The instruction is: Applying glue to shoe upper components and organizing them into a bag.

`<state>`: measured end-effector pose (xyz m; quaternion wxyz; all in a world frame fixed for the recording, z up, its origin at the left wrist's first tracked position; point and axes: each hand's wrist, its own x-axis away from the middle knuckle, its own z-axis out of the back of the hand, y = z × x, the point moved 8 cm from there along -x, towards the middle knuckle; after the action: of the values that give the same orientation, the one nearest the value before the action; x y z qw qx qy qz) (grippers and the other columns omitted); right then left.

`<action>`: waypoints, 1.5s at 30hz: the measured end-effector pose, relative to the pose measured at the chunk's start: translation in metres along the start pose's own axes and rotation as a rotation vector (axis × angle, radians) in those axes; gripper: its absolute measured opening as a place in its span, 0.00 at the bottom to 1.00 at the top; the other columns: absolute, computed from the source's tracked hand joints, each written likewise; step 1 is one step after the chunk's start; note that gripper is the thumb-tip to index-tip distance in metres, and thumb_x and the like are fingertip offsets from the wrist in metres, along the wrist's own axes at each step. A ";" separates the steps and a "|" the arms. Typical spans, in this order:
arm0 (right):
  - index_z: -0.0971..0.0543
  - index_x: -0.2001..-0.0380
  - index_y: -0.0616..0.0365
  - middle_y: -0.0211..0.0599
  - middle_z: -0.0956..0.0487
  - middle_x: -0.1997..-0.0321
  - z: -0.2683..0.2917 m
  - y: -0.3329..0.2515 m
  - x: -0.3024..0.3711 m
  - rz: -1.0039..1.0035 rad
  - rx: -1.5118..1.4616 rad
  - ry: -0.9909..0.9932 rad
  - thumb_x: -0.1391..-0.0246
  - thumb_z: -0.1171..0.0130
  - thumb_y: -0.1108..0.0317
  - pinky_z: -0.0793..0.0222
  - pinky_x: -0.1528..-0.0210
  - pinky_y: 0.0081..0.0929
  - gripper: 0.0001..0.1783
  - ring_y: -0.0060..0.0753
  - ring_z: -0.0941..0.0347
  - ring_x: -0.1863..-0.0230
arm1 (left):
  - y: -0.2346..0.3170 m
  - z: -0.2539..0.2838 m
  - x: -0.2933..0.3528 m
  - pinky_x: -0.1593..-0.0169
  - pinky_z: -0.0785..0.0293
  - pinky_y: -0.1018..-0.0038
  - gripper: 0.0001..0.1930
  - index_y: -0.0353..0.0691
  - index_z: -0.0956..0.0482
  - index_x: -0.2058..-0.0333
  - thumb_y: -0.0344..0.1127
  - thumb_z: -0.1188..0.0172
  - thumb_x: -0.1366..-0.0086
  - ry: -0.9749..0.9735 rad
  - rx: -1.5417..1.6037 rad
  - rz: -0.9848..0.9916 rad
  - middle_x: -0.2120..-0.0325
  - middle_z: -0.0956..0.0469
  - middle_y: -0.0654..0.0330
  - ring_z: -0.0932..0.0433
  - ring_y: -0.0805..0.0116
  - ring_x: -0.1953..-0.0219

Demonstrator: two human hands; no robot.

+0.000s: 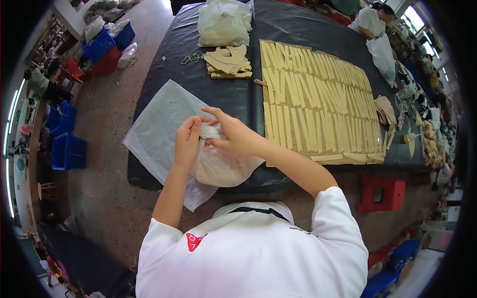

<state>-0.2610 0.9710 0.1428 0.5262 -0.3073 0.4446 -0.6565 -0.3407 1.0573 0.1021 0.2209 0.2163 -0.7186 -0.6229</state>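
Two-handed near the front edge of the table (194, 82), I'd gather the plastic bag (226, 169) evenly, left fingers (190, 125) pinching its neck (211, 131), right fingers (217, 114) curled around, their grip unclear.

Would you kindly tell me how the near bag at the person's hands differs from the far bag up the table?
The near bag has its gathered top between the left hand and right hand; the far bag sits untouched. The near bag looks pinkish-beige, while the far bag is milky white. Both are bulging, translucent plastic bags.
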 end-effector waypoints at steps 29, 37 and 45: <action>0.20 0.71 0.64 0.35 0.24 0.68 -0.023 0.049 -0.009 -0.339 -0.358 -0.329 0.53 0.53 0.62 0.40 0.62 0.26 0.17 0.27 0.35 0.67 | 0.067 -0.043 0.070 0.51 0.33 0.68 0.02 0.33 0.22 0.80 0.25 0.40 0.51 0.028 -1.211 -0.752 0.48 0.31 0.49 0.29 0.60 0.54; 0.21 0.62 0.67 0.33 0.23 0.64 -0.017 0.035 0.003 -0.432 -0.133 -0.507 0.45 0.50 0.64 0.34 0.58 0.21 0.17 0.21 0.31 0.62 | 0.012 -0.017 0.066 0.47 0.37 0.67 0.07 0.32 0.20 0.77 0.32 0.36 0.48 0.122 -0.539 -0.167 0.54 0.25 0.55 0.30 0.58 0.51; 0.19 0.66 0.63 0.33 0.21 0.69 -0.031 0.027 0.002 -0.243 -0.217 -0.704 0.53 0.40 0.72 0.33 0.62 0.20 0.10 0.22 0.28 0.67 | -0.019 -0.005 0.065 0.48 0.37 0.72 0.06 0.32 0.20 0.77 0.30 0.38 0.47 -0.079 -0.145 0.086 0.58 0.25 0.56 0.29 0.64 0.52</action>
<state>-0.2775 0.9756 0.1049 0.5294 -0.6180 0.2641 -0.5177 -0.3900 1.0127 0.0869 0.2341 0.1437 -0.6884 -0.6714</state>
